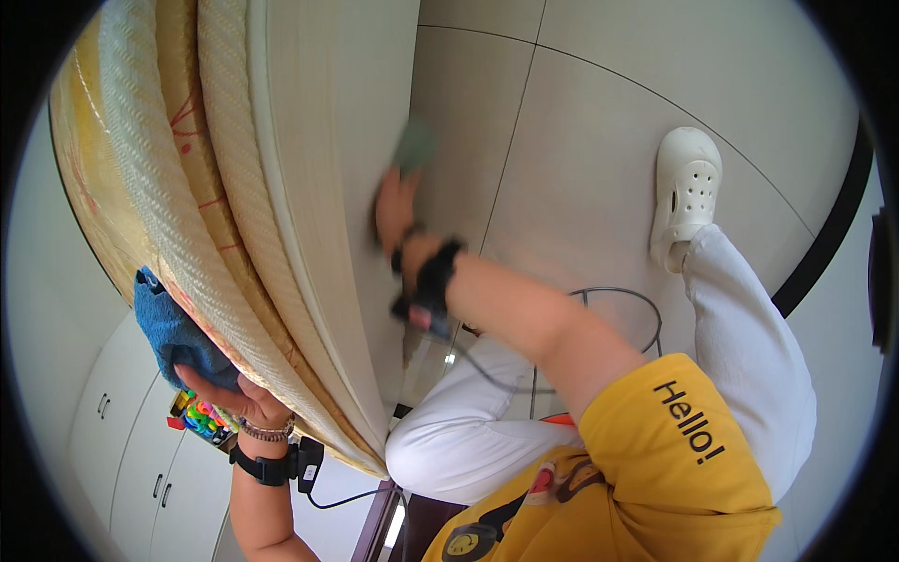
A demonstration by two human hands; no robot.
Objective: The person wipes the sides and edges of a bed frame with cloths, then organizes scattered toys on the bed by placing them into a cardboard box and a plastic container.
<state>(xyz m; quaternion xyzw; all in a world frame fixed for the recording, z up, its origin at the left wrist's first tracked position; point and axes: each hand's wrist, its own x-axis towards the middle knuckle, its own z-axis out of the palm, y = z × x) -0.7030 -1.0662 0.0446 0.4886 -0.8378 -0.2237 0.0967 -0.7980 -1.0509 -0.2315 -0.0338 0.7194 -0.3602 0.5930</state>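
Observation:
My left hand (235, 397) grips a bunched blue cloth (179, 337) against the side of a mattress (179, 183) with a cream woven edge and yellow patterned fabric. Blurred by motion, my right hand (398, 204) reaches low beside the pale bed base (330, 140), close to the tiled floor. At its fingertips is a greenish, blurred item (416, 144), perhaps a cloth, which the hand seems to hold. Each wrist wears a black strap with a small device and a cable.
My bent leg in white trousers (484, 435) is near the bed base, and a white clog (688, 190) stands on the floor tiles (583, 140). A wire frame (659, 319) is between my legs. Colourful toys (204, 416) and white cabinets (133, 449) lie beyond the left hand.

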